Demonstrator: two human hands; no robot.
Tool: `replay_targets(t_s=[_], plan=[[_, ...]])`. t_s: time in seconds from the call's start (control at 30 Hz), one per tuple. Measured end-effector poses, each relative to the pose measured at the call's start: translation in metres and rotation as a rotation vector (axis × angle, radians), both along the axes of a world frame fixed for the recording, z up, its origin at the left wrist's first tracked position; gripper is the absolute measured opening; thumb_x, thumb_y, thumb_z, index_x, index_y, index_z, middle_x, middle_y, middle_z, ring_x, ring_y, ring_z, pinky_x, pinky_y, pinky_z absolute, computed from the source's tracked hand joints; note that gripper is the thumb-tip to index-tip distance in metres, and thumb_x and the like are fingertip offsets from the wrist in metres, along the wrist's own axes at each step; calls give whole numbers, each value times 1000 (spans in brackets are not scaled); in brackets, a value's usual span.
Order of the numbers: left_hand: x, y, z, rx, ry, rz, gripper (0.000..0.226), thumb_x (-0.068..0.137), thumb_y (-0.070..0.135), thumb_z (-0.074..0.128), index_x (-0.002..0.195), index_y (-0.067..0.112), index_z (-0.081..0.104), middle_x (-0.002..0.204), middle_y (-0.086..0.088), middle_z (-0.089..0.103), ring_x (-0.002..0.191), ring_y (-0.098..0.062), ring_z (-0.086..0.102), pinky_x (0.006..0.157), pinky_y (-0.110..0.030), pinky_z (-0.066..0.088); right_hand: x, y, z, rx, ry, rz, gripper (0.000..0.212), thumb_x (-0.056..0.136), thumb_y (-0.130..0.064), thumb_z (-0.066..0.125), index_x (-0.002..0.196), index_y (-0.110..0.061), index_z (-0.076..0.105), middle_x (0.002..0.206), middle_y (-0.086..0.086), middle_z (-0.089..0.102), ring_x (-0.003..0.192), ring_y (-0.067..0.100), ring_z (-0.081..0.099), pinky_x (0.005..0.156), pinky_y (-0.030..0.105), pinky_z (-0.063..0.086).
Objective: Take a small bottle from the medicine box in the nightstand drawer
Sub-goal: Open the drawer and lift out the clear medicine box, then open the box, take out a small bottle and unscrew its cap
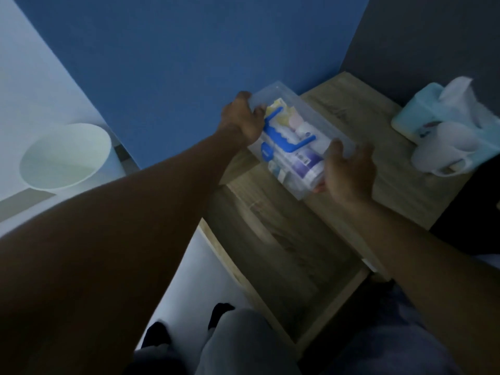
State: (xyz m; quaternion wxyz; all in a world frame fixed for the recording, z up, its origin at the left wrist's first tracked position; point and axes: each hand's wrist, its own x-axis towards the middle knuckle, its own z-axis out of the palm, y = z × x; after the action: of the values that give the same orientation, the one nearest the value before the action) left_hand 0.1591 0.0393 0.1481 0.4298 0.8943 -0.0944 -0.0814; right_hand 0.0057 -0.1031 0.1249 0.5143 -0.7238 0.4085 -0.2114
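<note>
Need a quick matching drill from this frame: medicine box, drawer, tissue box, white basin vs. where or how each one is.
Things:
1. medicine box
2. drawer
3. tissue box
4. white basin

States:
A. pulled open, below the nightstand top
B. on the floor, by the blue wall
C. held at both ends by left hand and right hand
D. right end of the nightstand top

Pairs: 1-C, 2-A, 3-D, 4-B
</note>
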Motion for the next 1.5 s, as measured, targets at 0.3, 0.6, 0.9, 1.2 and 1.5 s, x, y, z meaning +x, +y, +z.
replay_targets(t_s=[0.3,0.6,0.9,1.2,1.5], plan=[[29,-24,-12,5,-28,-64,61,99,45,44,151,14,32,149,-16,43,142,-30,34,111,-29,30,28,-31,-16,-106,41,-8,63,97,-52,50,145,-13,37,135,13,55,66,-4,46,34,-2,31],[24,-36,-9,55,-6,-119,69,101,45,37,157,14,11,151,-19,41,141,-32,34,109,-30,28,34,-45,-2,-146,291,41,79,91,-70,41,150,-19,26,142,14,47,95,25,62,55,22,48],[-32,-37,-38,-363,378,103,47,94,51,50,113,12,67,118,-11,69,97,-23,67,81,-30,51,24,-40,10,-853,354,516,85,89,-72,35,151,-15,24,156,16,31,141,32,36,109,50,39],[-39,-42,-38,-570,530,242,29,89,42,64,88,13,68,87,-5,72,76,-17,67,85,-37,59,21,-35,-3,-1060,409,502,91,94,-69,33,156,-4,21,164,20,19,153,32,16,123,46,19],[-59,-29,-55,-89,-2,53,35,101,20,42,131,14,59,118,-9,67,101,-15,60,80,-27,46,23,-33,-9,-1064,395,470,93,92,-70,30,156,-3,21,163,21,20,153,32,15,122,49,20]])
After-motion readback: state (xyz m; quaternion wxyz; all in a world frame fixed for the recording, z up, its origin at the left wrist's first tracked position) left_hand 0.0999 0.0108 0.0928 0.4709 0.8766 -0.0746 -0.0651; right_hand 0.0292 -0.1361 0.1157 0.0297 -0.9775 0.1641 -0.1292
